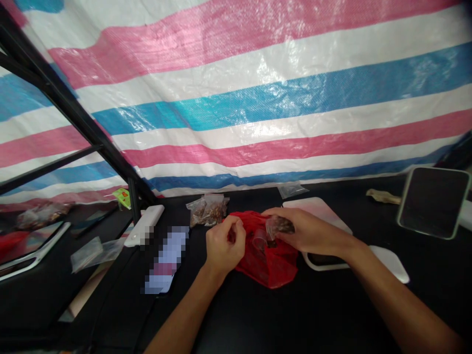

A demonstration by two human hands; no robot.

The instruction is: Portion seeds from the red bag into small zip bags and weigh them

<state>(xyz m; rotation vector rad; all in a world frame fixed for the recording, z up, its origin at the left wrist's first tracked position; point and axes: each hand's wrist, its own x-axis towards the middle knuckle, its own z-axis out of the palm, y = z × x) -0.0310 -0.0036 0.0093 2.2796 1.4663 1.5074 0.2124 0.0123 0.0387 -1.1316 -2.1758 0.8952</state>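
A thin red plastic bag (273,270) lies crumpled on the black table between my hands. My left hand (224,246) is closed at the bag's left side, thumb and fingers pinched on its edge. Over the bag's mouth, my right hand (300,228) grips a small clear packet with dark brown contents (278,227); whether it is soft or rigid is unclear. A clear, round-edged piece of plastic (259,239) shows against the red beside it. Just behind my left hand lie small clear zip bags of brown bits (208,209).
Left are a phone (165,260), a white power strip (145,226) and clear bags (96,253). A white board (320,209) and white-rimmed tray (324,268) lie under my right arm. A dark-panelled device (433,201) stands right. Striped sheeting (258,113) hangs behind.
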